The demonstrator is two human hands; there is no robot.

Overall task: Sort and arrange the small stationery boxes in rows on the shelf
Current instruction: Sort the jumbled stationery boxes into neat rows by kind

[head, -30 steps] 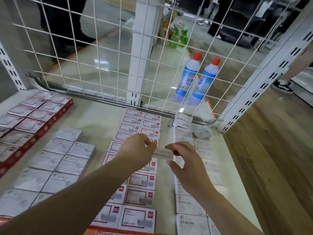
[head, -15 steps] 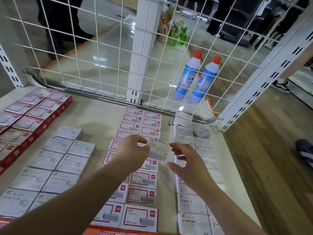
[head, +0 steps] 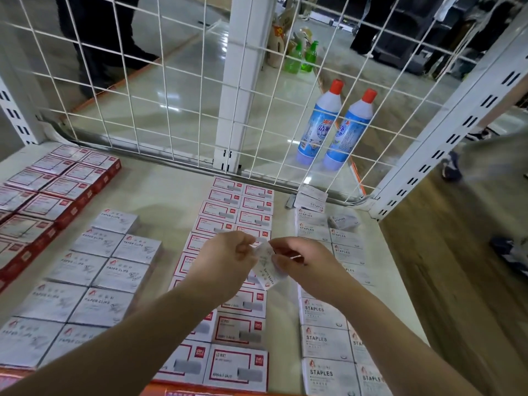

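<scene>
A small white staples box (head: 267, 267) hangs tilted above the shelf (head: 168, 201), held between both hands. My left hand (head: 225, 262) pinches its upper left edge and my right hand (head: 307, 265) grips its right side. Beneath them lie two columns of red-framed white boxes (head: 241, 330). To the right run columns of white boxes marked STAPLES (head: 323, 342). On the left sit grey PAPER CLIPS boxes (head: 94, 270), and red-sided boxes (head: 51, 192) fill the far left. A loose staples box (head: 344, 221) and a tilted one (head: 311, 200) lie at the back right.
A white wire grid (head: 160, 90) with a white post (head: 237, 81) closes the back of the shelf. Two blue bottles with red caps (head: 337, 124) stand on the floor behind it. A slotted upright (head: 445, 127) bounds the right side, with wooden floor and people's feet beyond.
The small box has turned from lying flat between my hands to standing on end and tilted. My right hand let go of it briefly, then took hold again.
</scene>
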